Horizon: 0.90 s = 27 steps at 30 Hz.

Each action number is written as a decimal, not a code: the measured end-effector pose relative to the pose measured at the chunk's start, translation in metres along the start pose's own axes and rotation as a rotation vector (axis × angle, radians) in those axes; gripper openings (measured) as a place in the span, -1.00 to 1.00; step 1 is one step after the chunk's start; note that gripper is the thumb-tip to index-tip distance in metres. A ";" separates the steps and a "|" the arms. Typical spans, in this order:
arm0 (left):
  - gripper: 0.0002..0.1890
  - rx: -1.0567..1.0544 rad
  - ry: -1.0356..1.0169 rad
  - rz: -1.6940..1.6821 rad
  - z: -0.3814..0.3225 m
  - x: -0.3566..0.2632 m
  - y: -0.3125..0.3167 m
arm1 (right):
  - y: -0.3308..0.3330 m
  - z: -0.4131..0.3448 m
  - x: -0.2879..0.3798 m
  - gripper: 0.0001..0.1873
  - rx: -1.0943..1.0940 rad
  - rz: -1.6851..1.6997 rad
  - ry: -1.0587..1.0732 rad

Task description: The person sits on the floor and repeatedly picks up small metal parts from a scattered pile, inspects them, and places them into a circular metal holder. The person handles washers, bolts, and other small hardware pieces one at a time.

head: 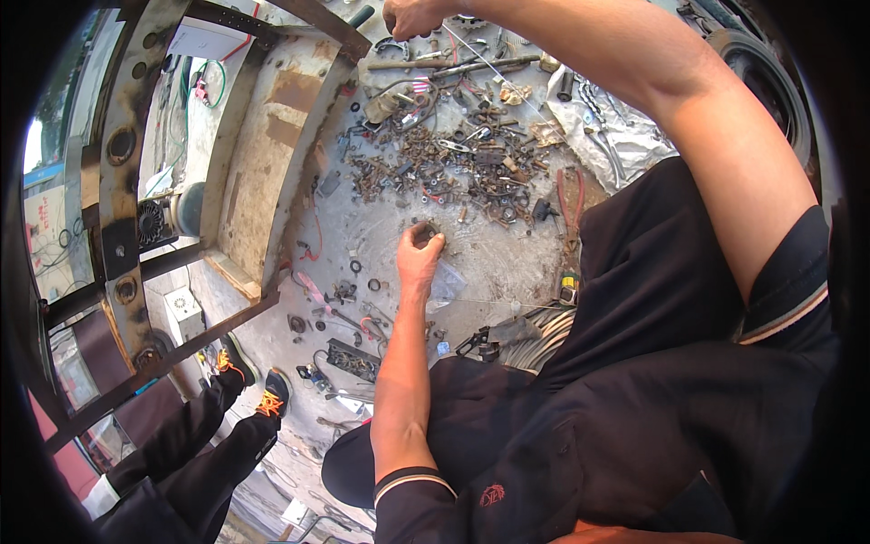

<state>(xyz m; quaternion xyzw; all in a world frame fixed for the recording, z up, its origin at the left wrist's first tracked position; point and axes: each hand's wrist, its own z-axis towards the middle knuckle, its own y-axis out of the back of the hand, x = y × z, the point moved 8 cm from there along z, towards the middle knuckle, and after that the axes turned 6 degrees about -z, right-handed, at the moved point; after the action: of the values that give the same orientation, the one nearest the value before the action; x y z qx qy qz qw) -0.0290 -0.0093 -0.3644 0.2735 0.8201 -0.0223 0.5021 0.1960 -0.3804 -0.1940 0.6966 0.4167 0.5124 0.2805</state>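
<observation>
My left hand (420,251) is over the concrete floor, its thumb and fingers closed around a small dark round part (427,233). Just below that hand lies a clear plastic bag (446,282). At the top edge, my right hand (413,19) is curled above scattered metal parts; whether it holds anything cannot be told. A thin pale line (493,66) runs from near it down to the right. Between the hands spreads a heap of loose bolts, nuts and small fittings (469,156). Red-handled pliers or cutters (569,204) lie beside my knee.
A rusty steel frame (122,204) stands at left. Another person's legs and shoes (272,401) are at lower left. A tape measure (569,287), a coiled hose (544,340) and a metal tray of small parts (353,360) lie near me. A tyre (761,88) is at upper right, by a white sack (591,129).
</observation>
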 end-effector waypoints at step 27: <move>-0.55 0.002 -0.006 -0.740 -0.111 -0.235 0.128 | -0.123 -0.160 0.278 -0.23 1.009 1.028 0.096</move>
<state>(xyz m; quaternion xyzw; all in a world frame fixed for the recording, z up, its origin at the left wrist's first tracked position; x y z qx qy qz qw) 0.0230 0.0340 -0.0825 -0.0412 0.8620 -0.2037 0.4623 0.0441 -0.0837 -0.1101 0.8258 0.2339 0.3548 -0.3707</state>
